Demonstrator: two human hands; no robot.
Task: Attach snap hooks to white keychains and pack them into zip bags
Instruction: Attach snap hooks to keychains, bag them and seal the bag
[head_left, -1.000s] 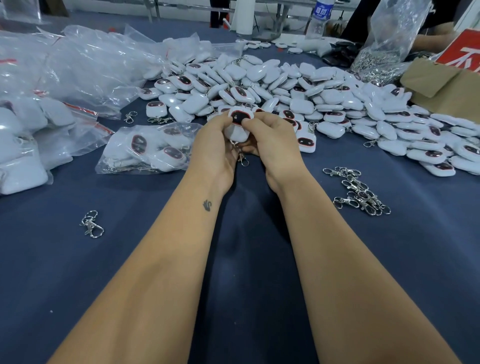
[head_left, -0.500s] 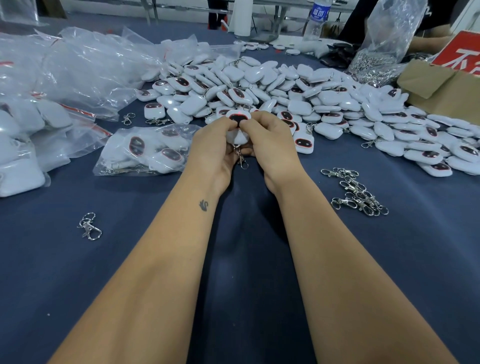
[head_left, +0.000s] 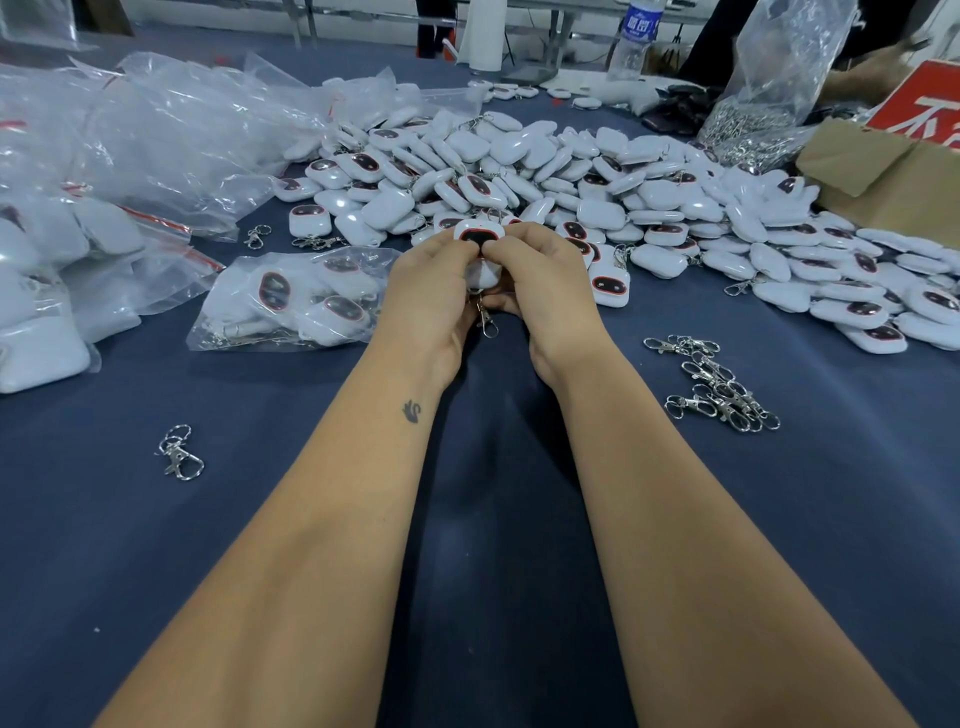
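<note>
White plastic fills the far half of the head view: a wide heap of keychains (head_left: 649, 208) lies across the blue table (head_left: 156, 571). Right in front of that heap I hold one keychain (head_left: 479, 236) up between both hands, its dark oval window with the red rim facing up. My left hand (head_left: 431, 301) curls round its left side, thumb and fingers pinching the edge; my right hand (head_left: 545, 291) pinches the right side the same way, fingertips meeting over the window. A snap hook (head_left: 487, 319) hangs from the keychain's lower end, dangling in the gap between my palms; I cannot tell how it is joined on

Just left of my left hand lies a zip bag (head_left: 291, 301) with several keychains inside. Further left sit more filled bags (head_left: 52, 291) and a heap of clear bags (head_left: 156, 135). A pile of loose hooks (head_left: 722, 384) lies to the right of my right wrist, apart from it. One single hook (head_left: 179, 453) lies alone well left of my left forearm. At the far right stand a cardboard box (head_left: 893, 171) and a big bag of hooks (head_left: 769, 98); a bottle (head_left: 631, 36) stands at the back
</note>
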